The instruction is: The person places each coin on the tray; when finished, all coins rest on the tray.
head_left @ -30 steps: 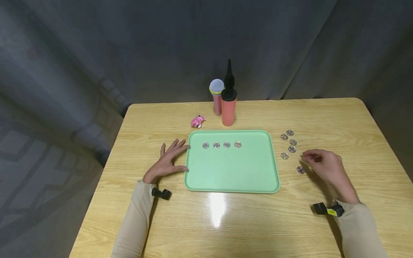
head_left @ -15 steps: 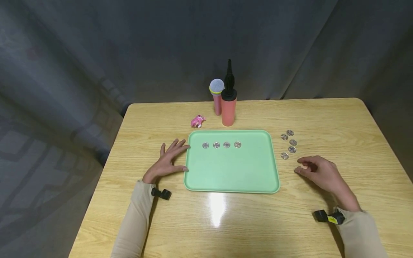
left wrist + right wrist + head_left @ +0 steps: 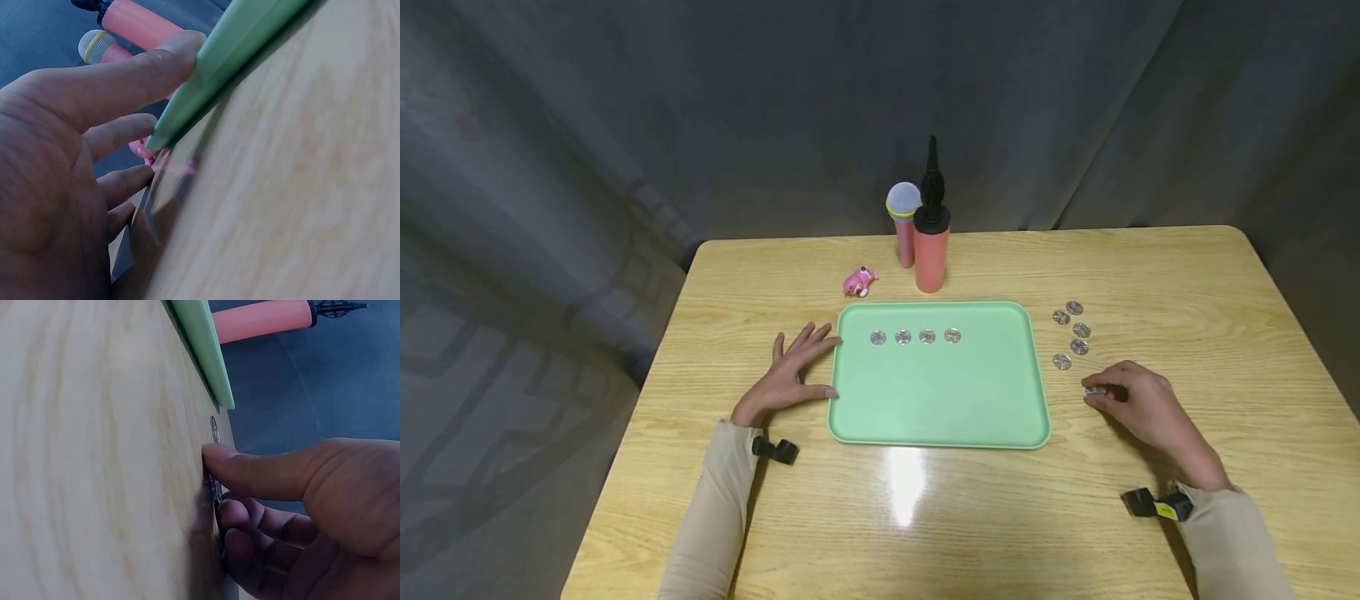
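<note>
My left hand (image 3: 786,381) has its fingers spread, with thumb and forefinger touching the left rim of a mint-green tray (image 3: 940,400). In the left wrist view, the thumb (image 3: 137,78) lies against the tray's edge. Right of the tray, my right hand (image 3: 1144,406) pinches a small silvery patterned disc (image 3: 1095,391) between thumb and fingers, low at the tabletop. The right wrist view shows this disc (image 3: 216,489) partly hidden between thumb and fingertips. Several like discs (image 3: 1079,347) lie loose between that hand and the tray's far right corner. Others (image 3: 927,336) form a row inside the tray.
Behind the tray stand a pink toy microphone (image 3: 904,217) and a coral hand pump (image 3: 931,250) with a black top. A small pink toy figure (image 3: 860,282) lies left of them. A dark curtain (image 3: 1000,117) hangs beyond the wooden table (image 3: 1000,525).
My right hand has moved slightly left and toward the near side, coming down on the nearest loose disc and taking it between thumb and fingers. The left hand stays at the tray.
</note>
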The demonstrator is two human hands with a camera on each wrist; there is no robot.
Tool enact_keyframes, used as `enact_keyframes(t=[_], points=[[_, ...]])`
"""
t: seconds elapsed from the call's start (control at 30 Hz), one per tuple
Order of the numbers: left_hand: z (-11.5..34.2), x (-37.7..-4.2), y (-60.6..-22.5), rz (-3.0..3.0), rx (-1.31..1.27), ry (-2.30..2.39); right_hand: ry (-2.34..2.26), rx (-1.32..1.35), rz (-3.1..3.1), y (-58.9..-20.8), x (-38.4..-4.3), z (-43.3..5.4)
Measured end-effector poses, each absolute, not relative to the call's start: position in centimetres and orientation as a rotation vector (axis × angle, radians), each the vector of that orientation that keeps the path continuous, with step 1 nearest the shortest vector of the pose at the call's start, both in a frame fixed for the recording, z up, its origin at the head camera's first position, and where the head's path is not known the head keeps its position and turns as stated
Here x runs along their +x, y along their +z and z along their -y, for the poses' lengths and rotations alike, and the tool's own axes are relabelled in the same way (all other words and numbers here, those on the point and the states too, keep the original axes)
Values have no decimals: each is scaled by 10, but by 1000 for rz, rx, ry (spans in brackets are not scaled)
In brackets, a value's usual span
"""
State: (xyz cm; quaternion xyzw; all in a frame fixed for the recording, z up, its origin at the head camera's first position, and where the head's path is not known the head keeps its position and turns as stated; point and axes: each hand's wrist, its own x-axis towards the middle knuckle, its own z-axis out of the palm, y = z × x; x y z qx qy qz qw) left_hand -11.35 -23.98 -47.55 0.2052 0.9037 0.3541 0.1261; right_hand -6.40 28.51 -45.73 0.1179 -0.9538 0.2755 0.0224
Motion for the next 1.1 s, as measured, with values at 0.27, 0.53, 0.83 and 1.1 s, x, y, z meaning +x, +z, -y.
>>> enact_keyframes(t=[0.27,0.53,0.83,1.1], points=[[240,-115,-476,-2629,598,1029,804,295,2996,-455,-63,-283],[240,-116,-477,-2633,609,1011,792,201,3036,-455,-60,-279],[240,-115,-476,-2635,594,1019,799,186,3077,-456,-62,-279],[240,-114,-476,-2629,582,1020,743,156,3050,-456,-63,-278]])
